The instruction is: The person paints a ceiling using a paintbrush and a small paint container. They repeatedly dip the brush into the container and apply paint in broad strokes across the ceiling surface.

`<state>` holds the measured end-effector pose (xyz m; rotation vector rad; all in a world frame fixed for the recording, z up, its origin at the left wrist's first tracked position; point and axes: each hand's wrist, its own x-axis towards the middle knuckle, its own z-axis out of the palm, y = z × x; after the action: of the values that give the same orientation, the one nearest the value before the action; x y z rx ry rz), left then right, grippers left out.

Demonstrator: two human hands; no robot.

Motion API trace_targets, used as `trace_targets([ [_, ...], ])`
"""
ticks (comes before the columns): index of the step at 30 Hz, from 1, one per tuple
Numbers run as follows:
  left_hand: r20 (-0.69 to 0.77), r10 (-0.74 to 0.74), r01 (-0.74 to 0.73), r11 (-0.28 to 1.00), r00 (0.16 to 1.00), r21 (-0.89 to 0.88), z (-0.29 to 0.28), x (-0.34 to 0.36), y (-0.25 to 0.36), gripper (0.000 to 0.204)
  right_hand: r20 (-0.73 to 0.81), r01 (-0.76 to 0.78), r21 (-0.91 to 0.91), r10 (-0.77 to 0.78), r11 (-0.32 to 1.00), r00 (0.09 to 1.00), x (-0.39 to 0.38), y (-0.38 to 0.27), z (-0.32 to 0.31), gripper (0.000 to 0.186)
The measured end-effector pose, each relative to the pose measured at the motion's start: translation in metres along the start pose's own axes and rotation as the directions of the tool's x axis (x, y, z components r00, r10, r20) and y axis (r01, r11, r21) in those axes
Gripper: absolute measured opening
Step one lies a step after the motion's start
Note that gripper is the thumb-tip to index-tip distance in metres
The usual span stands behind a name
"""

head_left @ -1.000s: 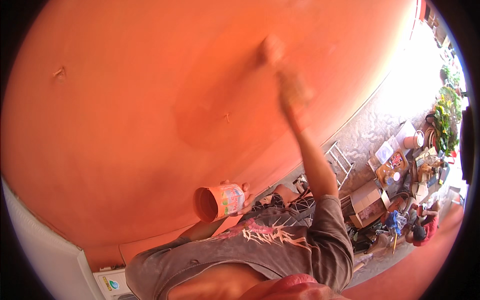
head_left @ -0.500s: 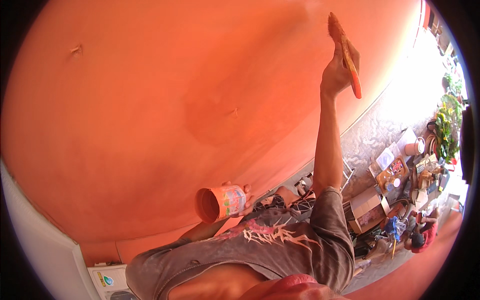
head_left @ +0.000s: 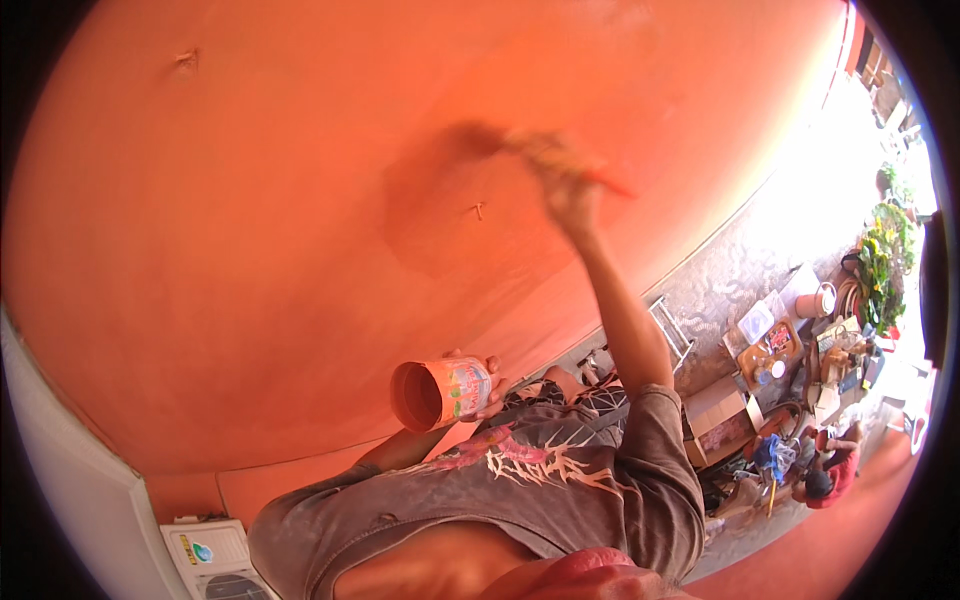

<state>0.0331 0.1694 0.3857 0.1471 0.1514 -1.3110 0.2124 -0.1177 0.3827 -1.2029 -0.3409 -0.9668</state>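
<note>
Against the orange wall (head_left: 250, 200), my right hand (head_left: 571, 195) is raised and closed around a paintbrush (head_left: 545, 152). Motion blurs the brush; its bristles point left towards a darker, wet-looking patch of paint, and its red handle end sticks out to the right. Whether the bristles touch the wall, I cannot tell. Lower down, my left hand (head_left: 493, 388) grips an orange-smeared paint tub (head_left: 465, 390) by its printed side and base. The tub lies tilted, its open mouth facing left, with dark shade inside. A small nail (head_left: 479, 210) projects from the wall inside the darker patch.
Another stub (head_left: 187, 62) juts from the wall at upper left. A white air-conditioner unit (head_left: 207, 550) stands at lower left. To the right are a metal ladder (head_left: 672, 328), a cardboard box (head_left: 722, 420), a bucket (head_left: 815, 302), plants (head_left: 885, 265) and a person in red (head_left: 838, 470).
My right hand has swept the paintbrush left and down across the wall, from upper right to the darker patch. The left hand and paint tub have stayed nearly in place.
</note>
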Motion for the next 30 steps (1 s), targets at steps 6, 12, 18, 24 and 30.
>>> trace_targets([
  [6, 0.061, 0.065, -0.067, 0.997, 0.996, 0.029, -0.014, -0.001, -0.007, 0.059, -0.609, -0.204, -0.298, -0.020, 0.933, 0.793, 0.043, -0.006, -0.035, 0.022],
  [12, 0.070, 0.062, -0.064, 0.997, 0.996, 0.039, -0.016, -0.003, -0.007, 0.059, 0.179, 0.267, -0.243, -0.227, 0.933, 0.957, -0.083, -0.035, 0.095, 0.038],
  [18, 0.084, 0.088, -0.091, 0.995, 0.993, 0.032, -0.011, 0.001, -0.010, 0.059, 0.114, 0.043, 0.029, -0.046, 0.999, 0.992, -0.037, 0.019, 0.025, 0.028],
  [24, 0.046, 0.164, -0.164, 0.987, 0.985, -0.004, -0.024, -0.009, -0.021, 0.059, -0.637, -0.316, -0.386, -0.003, 0.867, 0.771, 0.042, -0.011, -0.049, 0.021],
  [30, 0.036, 0.098, -0.098, 0.995, 0.995, 0.019, -0.018, -0.009, -0.015, 0.058, 0.110, 0.110, -0.485, -0.064, 0.868, 0.992, -0.077, 0.000, 0.034, 0.035],
])
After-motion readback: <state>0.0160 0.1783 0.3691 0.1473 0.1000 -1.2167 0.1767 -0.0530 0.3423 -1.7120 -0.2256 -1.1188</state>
